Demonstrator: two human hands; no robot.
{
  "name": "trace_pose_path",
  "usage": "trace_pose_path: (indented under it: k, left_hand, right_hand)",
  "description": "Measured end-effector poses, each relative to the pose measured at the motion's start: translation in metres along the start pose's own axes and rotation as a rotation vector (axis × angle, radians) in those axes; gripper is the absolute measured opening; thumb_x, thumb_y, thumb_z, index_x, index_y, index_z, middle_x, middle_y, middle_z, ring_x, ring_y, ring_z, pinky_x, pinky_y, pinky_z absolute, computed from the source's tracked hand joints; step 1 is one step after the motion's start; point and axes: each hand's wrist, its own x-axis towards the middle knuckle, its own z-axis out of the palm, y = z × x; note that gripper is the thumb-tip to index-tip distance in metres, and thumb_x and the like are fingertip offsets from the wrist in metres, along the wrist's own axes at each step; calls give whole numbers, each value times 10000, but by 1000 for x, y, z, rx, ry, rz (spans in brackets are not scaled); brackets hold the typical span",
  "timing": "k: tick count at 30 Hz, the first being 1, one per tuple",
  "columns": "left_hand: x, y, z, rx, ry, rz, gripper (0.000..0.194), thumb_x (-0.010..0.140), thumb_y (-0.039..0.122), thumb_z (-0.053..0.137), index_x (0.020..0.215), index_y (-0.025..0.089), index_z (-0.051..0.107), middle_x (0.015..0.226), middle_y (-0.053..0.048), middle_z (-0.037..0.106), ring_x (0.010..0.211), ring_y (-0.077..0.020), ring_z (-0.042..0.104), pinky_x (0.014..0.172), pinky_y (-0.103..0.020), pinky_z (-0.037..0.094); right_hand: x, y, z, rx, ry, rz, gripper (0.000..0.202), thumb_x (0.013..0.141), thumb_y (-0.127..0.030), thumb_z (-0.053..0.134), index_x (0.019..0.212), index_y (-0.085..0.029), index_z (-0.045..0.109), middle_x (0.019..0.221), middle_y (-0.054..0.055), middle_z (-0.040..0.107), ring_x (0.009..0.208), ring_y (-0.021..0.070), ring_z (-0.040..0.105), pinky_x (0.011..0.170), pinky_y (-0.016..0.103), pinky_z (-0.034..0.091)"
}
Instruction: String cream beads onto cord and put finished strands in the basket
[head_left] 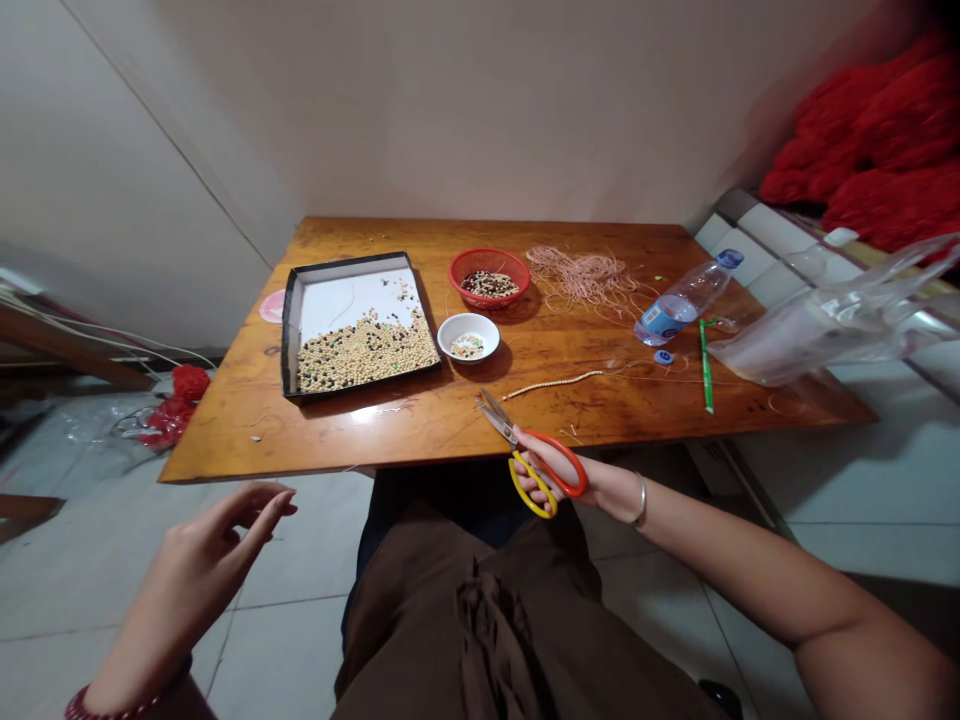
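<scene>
"What's in the grip?"

"The right hand [552, 478] is closed around the scissors [513, 436], by the orange and yellow handles, blades over the near edge of the table [375, 428]."

"And the left hand [214, 545]?"

"Off the table's near left edge, fingers curled, thumb close to the fingertips. I can't tell whether a fine thread is pinched there."

"Where's the strand?"

"The strand [555, 383], pale beads in a row, lies on the table, one end just beside the blade tips."

"What's behind it?"

"The tray [330, 300] of loose beads on the left, then the white bowl [448, 338] and red basket [456, 272], both with beads in them. The pink cord [581, 275] lies heaped right of the basket."

"Further right?"

"A bottle [679, 305], tilted in this view, with a blue cap [664, 357] beside it, and a green tool [706, 370]."
</scene>
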Motion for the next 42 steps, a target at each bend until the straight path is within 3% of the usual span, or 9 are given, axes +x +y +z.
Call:
trace_pose_path:
  k: [12,23,42]
  left_hand:
    - [-9,19,-7,-132,23,119,423,790,616,489,814,221,639,722,-6,690,561,-129,619,475,-170,466]
    - [-17,10,-10,-170,-32,144,335,810,552,516,846,240,632,758,-11,685,628,-149,632,509,-177,490]
    - [-17,10,-12,-137,-66,125,367,807,576,490,819,233,620,773,-17,678,653,-151,626,517,-180,479]
  right_hand:
    - [12,-5,4,-32,-10,23,661,764,-820,243,631,-189,390,525,-45,373,375,77,361,360,208,356]
    - [14,-6,6,24,-111,46,677,741,-837,247,707,-187,431,569,-45,388,435,90,398,456,230,391]
    - [15,-6,13,-31,-65,21,723,703,-877,118,664,-194,353,563,-50,363,429,77,343,450,215,344]
